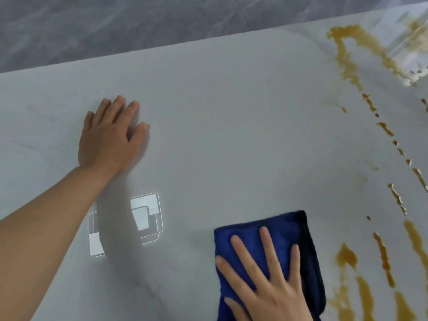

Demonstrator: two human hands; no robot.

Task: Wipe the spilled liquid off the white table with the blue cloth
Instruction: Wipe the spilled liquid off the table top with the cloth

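Pressed flat with spread right grip: soft, light, folded dark-blue terry cloth. Brown spilled liquid streaked just beyond, on white marble-look worktop. Left grip spread flat, well apart.

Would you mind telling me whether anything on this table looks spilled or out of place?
Yes: brown liquid is spilled in streaks and drops along the right side of the white table, from the far edge to the near one. The folded blue cloth under the flat right hand lies just left of it, not touching.
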